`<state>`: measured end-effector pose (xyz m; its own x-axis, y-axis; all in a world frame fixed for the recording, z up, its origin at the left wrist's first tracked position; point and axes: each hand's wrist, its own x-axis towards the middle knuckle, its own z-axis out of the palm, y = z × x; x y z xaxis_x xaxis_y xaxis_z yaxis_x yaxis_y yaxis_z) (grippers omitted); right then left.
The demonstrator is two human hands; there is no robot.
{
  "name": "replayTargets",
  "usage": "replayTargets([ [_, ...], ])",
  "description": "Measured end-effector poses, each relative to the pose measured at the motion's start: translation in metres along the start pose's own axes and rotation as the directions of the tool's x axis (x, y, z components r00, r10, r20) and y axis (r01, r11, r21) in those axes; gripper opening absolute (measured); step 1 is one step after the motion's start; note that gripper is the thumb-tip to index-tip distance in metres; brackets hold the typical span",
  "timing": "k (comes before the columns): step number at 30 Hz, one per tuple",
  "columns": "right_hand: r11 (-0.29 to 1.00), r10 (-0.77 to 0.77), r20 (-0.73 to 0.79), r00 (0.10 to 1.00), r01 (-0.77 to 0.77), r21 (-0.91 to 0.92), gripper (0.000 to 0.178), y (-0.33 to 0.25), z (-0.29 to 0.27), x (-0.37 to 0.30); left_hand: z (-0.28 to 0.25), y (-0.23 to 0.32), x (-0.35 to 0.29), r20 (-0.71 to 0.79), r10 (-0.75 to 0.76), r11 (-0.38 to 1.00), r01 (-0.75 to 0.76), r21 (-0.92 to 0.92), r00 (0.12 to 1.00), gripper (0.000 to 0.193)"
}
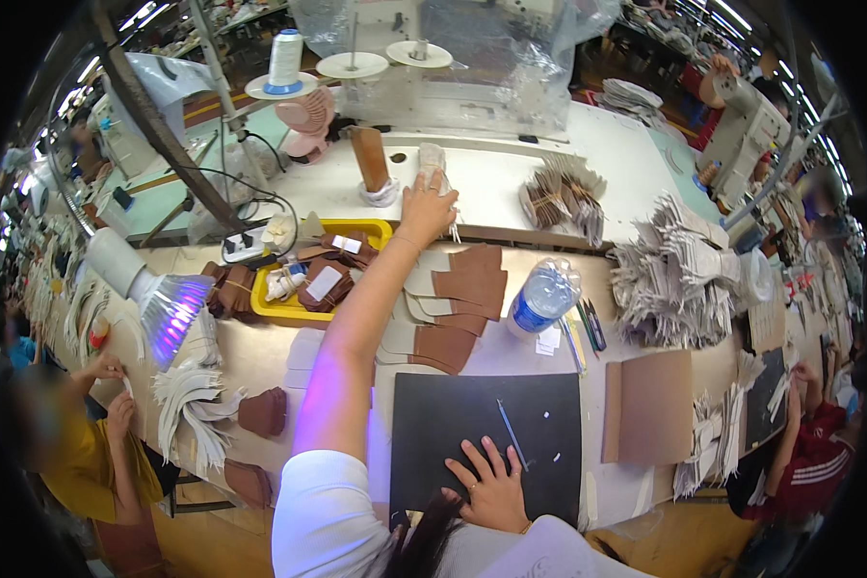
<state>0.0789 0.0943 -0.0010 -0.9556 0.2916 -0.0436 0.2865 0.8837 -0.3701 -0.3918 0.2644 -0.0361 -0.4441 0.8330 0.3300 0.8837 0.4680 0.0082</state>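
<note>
My left hand [428, 208] stretches far forward to the white machine table. Its fingers close over the near end of a bundle of pale grey cut pieces [433, 160], with thin white ends showing beneath. My right hand [492, 489] lies flat, fingers spread, on a black mat [433, 414]. Close to its fingertips is a slim blue pen-like tool [512, 433], along with small white scraps. Under my left forearm and beside it, brown-and-grey cut pieces [467, 279] lie in overlapping rows.
A yellow tray [374, 229] holds brown pieces. A plastic water bottle [543, 297] stands right of centre, near several pens [591, 326]. Tall stacks of pale pieces [674, 275] rise at right. A lit lamp [169, 303] hangs at left. Co-workers sit on both sides.
</note>
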Motion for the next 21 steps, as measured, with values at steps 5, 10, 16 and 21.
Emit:
replayTargets([
  [5,1.000,0.026,0.021,0.999,-0.026,0.002,0.049,-0.001,-0.002,-0.002,-0.008,-0.016,-0.001,0.100,-0.094,0.995,0.096,-0.012,0.991,0.035],
  [10,0.999,-0.018,-0.053,0.998,0.019,0.033,0.049,0.000,0.003,-0.002,0.005,-0.031,-0.016,0.051,-0.085,0.985,0.076,0.157,0.995,0.053],
  [16,0.999,-0.028,-0.090,0.996,0.030,0.023,0.050,0.003,0.007,-0.002,-0.075,0.019,-0.064,0.240,-0.090,0.995,0.098,-0.018,0.967,0.063],
  [21,0.999,-0.028,-0.148,0.989,0.030,0.014,0.045,0.005,0.009,-0.003,-0.138,0.050,-0.179,0.314,0.121,0.972,-0.048,-0.231,0.942,0.066],
])
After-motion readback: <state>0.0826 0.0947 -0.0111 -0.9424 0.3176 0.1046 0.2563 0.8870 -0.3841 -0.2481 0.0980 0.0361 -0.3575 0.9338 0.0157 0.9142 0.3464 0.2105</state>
